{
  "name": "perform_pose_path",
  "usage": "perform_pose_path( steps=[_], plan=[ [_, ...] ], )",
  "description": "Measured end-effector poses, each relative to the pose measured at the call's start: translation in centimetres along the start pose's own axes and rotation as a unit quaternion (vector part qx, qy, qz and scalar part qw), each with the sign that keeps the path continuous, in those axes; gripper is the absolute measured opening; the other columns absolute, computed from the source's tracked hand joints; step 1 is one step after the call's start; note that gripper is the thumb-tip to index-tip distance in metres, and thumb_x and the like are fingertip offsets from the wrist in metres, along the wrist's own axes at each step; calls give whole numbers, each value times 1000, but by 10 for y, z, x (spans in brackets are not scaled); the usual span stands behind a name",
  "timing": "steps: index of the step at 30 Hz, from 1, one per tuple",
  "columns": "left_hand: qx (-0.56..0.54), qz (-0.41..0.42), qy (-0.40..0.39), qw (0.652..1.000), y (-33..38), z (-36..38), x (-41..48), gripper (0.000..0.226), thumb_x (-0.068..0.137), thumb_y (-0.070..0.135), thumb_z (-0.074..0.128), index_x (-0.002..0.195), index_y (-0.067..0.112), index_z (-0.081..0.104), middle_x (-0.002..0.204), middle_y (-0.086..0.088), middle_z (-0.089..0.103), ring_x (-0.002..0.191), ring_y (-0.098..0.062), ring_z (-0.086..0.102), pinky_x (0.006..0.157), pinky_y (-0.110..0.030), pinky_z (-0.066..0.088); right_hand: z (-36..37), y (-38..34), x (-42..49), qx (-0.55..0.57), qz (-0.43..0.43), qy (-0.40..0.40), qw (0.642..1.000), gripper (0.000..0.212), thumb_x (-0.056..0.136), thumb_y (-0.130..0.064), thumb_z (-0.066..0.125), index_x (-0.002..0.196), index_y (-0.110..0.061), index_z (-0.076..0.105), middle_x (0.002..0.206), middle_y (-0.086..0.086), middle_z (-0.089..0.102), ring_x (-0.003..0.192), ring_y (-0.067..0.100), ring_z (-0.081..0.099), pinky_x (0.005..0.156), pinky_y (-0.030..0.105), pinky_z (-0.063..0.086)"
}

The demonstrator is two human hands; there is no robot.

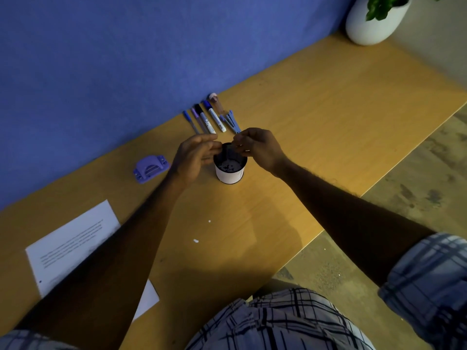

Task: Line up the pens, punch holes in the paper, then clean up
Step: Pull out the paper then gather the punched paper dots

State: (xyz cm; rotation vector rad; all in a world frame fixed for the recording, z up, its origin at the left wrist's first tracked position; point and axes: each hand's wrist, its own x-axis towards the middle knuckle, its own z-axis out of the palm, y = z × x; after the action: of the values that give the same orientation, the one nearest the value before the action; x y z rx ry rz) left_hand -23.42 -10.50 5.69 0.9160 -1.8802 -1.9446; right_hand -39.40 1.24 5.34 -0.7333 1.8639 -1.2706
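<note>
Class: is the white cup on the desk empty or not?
Not empty: the upright white cup shows small pale specks scattered over its dark bottom.

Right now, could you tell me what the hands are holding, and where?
A small dark piece over the cup, pinched at its ends between left hand and right hand.

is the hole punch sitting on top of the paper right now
No, the purple hole punch sits on the bare wooden desk near the blue wall, well apart from the sheet of paper.
</note>
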Motion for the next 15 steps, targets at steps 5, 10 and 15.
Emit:
perform_pose_path(
  steps=[5,10,15],
  plan=[
    [32,2,48,998,-26,-22,-29,30,90,37,53,112,20,66,113,-2,69,108,-12,64,87,-26,50,9,2,-23,15,-37,29,999,14,94,-22,58,93,-16,71,92,5,73,87,22,68,79,40,56],
    [156,-16,90,983,-76,-39,-67,6,87,32,69,92,33,65,92,16,68,88,-1,63,74,-13,47,37,29,-59,-67,-90,-9,994,8,93,-13,61,93,-16,69,90,5,72,76,16,68,69,32,56],
    [291,-36,89,952,-121,-45,-104,20,84,24,72,102,14,71,92,6,71,82,-5,64,75,-17,48,69,66,-77,-138,-54,-47,988,5,90,-16,67,91,-13,71,83,-7,68,65,3,61,64,19,48]
  ],
)
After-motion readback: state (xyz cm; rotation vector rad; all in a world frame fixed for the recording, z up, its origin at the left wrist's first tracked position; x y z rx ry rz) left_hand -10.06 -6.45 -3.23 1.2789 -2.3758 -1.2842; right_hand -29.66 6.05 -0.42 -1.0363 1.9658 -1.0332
